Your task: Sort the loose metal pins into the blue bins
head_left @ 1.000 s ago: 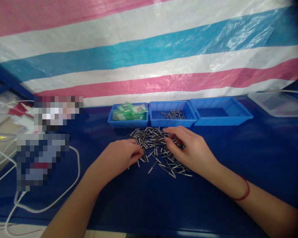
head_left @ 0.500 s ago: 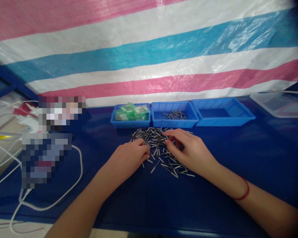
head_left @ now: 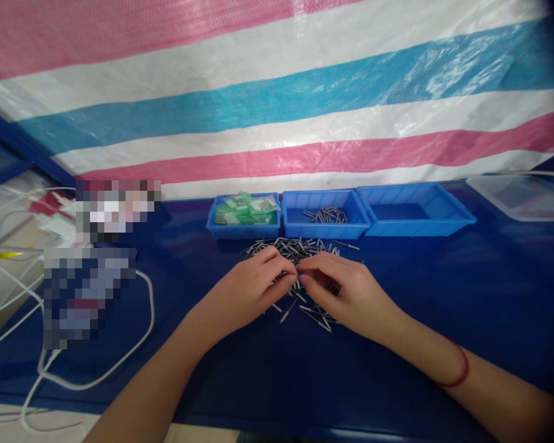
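Observation:
A heap of small metal pins [head_left: 300, 251] lies on the dark blue table [head_left: 443, 289] in front of three blue bins. My left hand [head_left: 249, 288] rests on the heap's left side with its fingers curled and pinched over the pins. My right hand [head_left: 346, 288] lies on the heap's right side, fingers bent, thumb and forefinger pinched. The fingertips of both hands nearly meet over the middle of the heap. What each pinch holds is too small to make out. A red cord circles my right wrist.
The left blue bin [head_left: 242, 215] holds green packets, the middle bin [head_left: 323, 215] a few pins, the right bin [head_left: 415, 209] nothing visible. A clear tray [head_left: 521, 195] sits far right. White cables [head_left: 133, 344] loop at left. A striped tarp hangs behind.
Both hands have moved toward each other over the heap, so that their fingertips now nearly touch. The left hand has slid right and slightly away from me.

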Tool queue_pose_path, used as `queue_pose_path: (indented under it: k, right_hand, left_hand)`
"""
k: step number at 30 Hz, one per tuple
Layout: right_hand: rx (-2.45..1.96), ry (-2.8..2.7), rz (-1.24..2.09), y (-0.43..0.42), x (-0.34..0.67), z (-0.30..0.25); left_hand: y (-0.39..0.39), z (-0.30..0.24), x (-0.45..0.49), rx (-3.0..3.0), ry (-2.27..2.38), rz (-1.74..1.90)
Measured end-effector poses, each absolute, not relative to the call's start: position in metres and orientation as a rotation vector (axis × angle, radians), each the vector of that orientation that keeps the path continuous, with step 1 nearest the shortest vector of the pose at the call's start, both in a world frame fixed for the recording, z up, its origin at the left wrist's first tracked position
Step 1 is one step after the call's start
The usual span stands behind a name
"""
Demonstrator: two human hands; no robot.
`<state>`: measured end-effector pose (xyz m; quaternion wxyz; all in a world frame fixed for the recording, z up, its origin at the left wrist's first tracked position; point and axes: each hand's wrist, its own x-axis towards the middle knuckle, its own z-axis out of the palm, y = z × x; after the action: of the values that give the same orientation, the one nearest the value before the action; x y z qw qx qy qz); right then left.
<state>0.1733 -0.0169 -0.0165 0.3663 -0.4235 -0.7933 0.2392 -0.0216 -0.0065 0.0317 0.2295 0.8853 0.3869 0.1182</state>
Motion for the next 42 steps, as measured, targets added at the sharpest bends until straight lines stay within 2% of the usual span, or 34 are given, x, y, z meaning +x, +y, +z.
queue_pose_path:
  k: [6,10,22,26,42]
  right_hand:
    - [-0.983,-1.843,1.210,-0.021,0.170,-0.010]
    - [-0.938,-1.683,1.371,-0.020,0.170,-0.010]
    - [-0.968,-1.445,1.212,-0.016,0.175,-0.007]
    - [-0.952,-1.478,1.195,-0.016,0.174,-0.009]
    - [-1.058,-1.621,0.967,-0.018,0.175,-0.019]
  left_hand:
    - [-0.012,0.034,-0.016,2.262,1.040,0.599]
    - [-0.013,0.033,-0.015,2.209,1.024,0.681]
    - [-0.011,0.025,-0.012,2.145,1.144,0.657]
    - [-0.010,0.021,-0.009,2.200,1.123,0.606]
    - [-0.010,0.003,-0.001,2.205,1.170,0.777]
